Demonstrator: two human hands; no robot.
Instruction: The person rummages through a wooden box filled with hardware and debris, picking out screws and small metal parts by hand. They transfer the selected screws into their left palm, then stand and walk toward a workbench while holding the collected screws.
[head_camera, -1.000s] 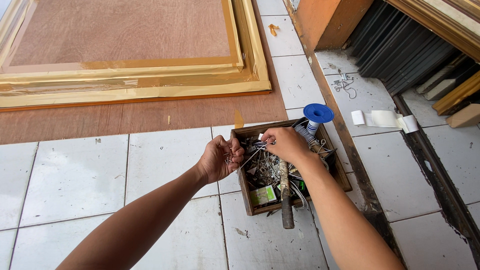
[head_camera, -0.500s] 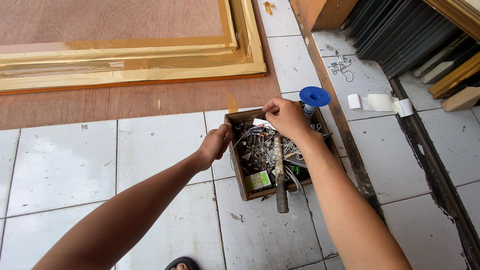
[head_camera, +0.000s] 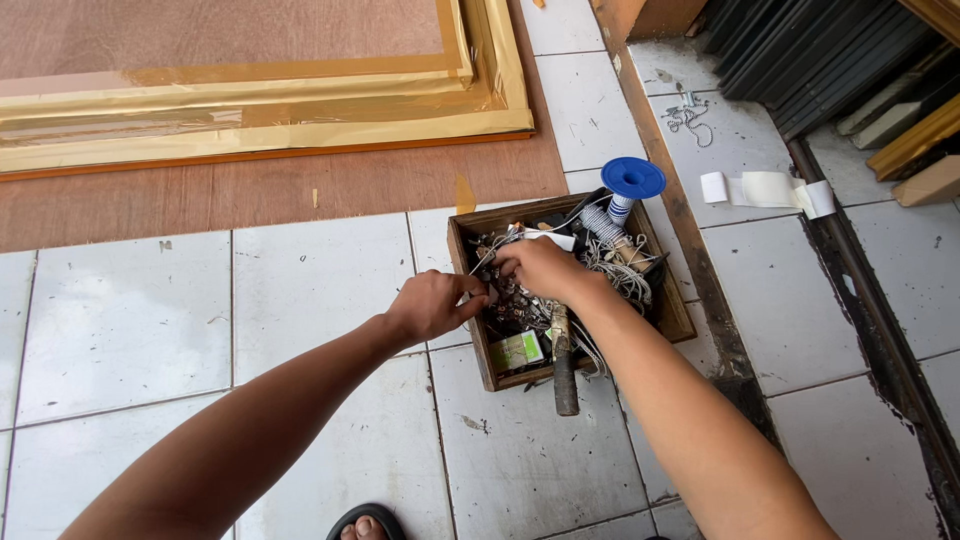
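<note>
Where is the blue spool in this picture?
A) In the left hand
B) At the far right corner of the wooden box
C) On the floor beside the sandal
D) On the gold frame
B: the blue spool stands up at the far right corner of the wooden box, beyond the right hand, while the left hand rests at the box's left wall.

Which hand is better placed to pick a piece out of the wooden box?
Probably right. The right hand is already over the clutter inside the wooden box, fingers down in it. The left hand rests at the box's near-left rim.
</note>
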